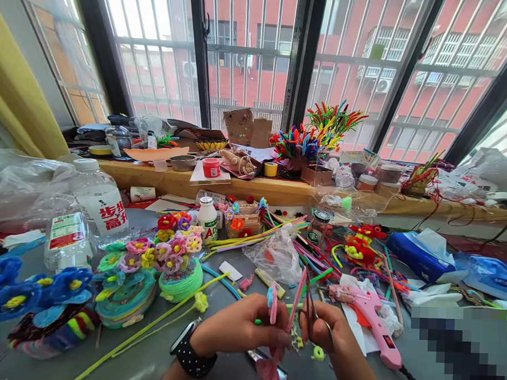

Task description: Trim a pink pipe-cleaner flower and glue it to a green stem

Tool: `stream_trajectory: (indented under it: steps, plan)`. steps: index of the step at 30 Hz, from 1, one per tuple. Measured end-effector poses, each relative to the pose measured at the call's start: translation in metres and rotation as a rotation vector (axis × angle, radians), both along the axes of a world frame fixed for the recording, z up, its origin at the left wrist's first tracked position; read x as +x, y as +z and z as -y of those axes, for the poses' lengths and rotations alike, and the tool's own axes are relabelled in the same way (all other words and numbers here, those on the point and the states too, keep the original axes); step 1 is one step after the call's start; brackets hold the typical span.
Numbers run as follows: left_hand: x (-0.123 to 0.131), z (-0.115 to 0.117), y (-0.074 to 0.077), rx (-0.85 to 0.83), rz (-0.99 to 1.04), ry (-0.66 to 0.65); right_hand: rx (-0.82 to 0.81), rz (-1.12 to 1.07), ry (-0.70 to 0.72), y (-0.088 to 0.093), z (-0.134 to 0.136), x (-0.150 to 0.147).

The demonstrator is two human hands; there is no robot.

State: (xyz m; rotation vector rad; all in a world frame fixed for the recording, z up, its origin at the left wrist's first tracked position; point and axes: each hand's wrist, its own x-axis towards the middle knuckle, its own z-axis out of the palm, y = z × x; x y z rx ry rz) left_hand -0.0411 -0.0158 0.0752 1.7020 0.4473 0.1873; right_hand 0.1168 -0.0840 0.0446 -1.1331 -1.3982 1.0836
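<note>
Near the bottom centre, my left hand (pixel 236 325) is closed, pinching a pink pipe cleaner (pixel 298 294) that stands up from the fingertips. A bent pink and light-blue piece (pixel 273 304) shows at the same fingers. Below them hangs a fuzzy pink bundle (pixel 267 372); whether it joins the pipe cleaner I cannot tell. My right hand (pixel 331 331) has its fingers in the handles of small scissors (pixel 310 303), right beside the pipe cleaner. The blades are partly hidden. A pink hot glue gun (pixel 373 321) lies to the right of that hand.
Fuzzy flower pots (pixel 181 282) and a plastic bottle (pixel 100 201) stand at left. Loose pipe cleaners (pixel 252 237), a crumpled plastic bag (pixel 280 254) and a glass jar (pixel 317 225) lie ahead. A blue tissue pack (pixel 421 259) is at right. A cluttered wooden sill (pixel 253 185) runs behind.
</note>
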Motion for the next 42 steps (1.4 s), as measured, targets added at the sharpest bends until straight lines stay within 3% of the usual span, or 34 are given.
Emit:
stream_trajectory:
  steps: [12,19,37,42]
  plan:
    - [0.0008,0.0008,0.0014,-0.037,0.006,-0.013,0.033,0.08,-0.119,-0.008,-0.001,-0.0011]
    - [-0.002,-0.0009,-0.0001,0.014,-0.037,-0.051,-0.02,-0.033,0.034,0.0004,0.0016,-0.0041]
    - [-0.0024,-0.0023,-0.002,0.038,-0.001,-0.044,-0.063,-0.086,-0.005,-0.0002,-0.0011,-0.0034]
    - [-0.003,-0.0029,0.0006,0.047,-0.032,-0.042,-0.123,-0.18,0.07,-0.0049,-0.0013,-0.0004]
